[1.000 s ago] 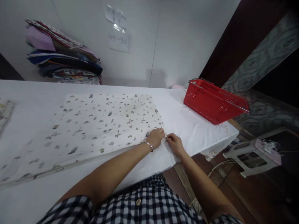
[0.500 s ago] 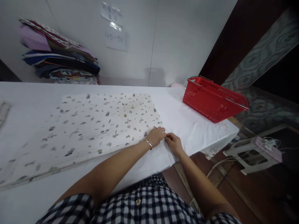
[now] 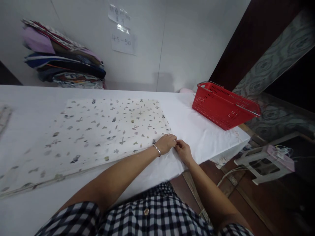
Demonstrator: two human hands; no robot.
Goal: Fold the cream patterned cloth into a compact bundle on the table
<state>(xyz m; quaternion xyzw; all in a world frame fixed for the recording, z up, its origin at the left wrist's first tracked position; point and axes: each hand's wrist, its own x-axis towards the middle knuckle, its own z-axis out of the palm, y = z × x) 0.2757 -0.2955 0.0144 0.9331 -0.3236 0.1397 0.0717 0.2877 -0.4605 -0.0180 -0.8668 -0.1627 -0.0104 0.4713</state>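
A long piece of white printed fabric, folded in layers with small leaf-like and other motifs, lies flat on the white-covered table. At its near right corner my left hand, with a silver bracelet on the wrist, has its fingers curled down on the fabric. My right hand meets it there, thumb and fingers pinched together at the corner. The fingertips of both hands nearly touch, and the bit of fabric between them is mostly hidden.
A red plastic basket with metal handles stands at the table's right end. Folded fabrics are piled against the wall at back left. Another patterned cloth lies at the left edge. On the floor to the right is a plastic stool with cables.
Both hands have stayed at the fabric's corner, with only a slight shift of the fingers. The view has moved a little; the fabric lies as before.
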